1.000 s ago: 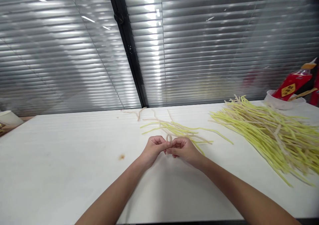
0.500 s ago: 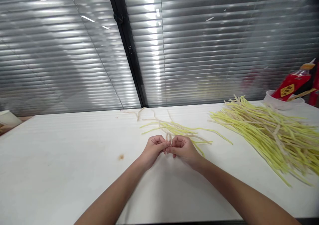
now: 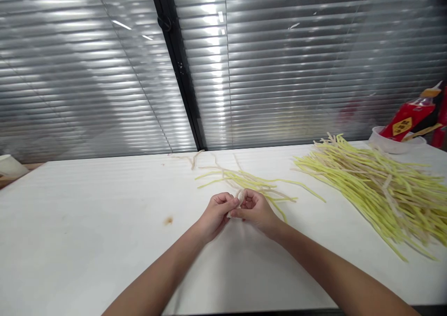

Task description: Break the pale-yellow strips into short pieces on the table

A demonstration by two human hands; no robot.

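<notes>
A pale beige pipe cleaner [image 3: 240,196], bent into a small loop, is pinched between my two hands just above the white table. My left hand [image 3: 217,213] is closed, with thumb and fingertips gripping its left side. From the right, my right hand [image 3: 258,209] pinches the same piece, its thumb close to the left fingertips. The lower end of the pipe cleaner is largely hidden by the fingers. Loose yellow pipe cleaners [image 3: 251,182] and some beige ones lie just behind both hands.
To the right spreads a large heap of yellow and beige pipe cleaners [image 3: 377,190]. Behind it, a clear plastic bowl [image 3: 387,143] holds a red bottle [image 3: 407,120]. Short beige strands [image 3: 193,160] lie at the table's back edge, by window blinds [image 3: 279,73].
The upright loop has turned and now leans to the right, looking thicker and paler. Both hands stay close together in nearly the same place.
</notes>
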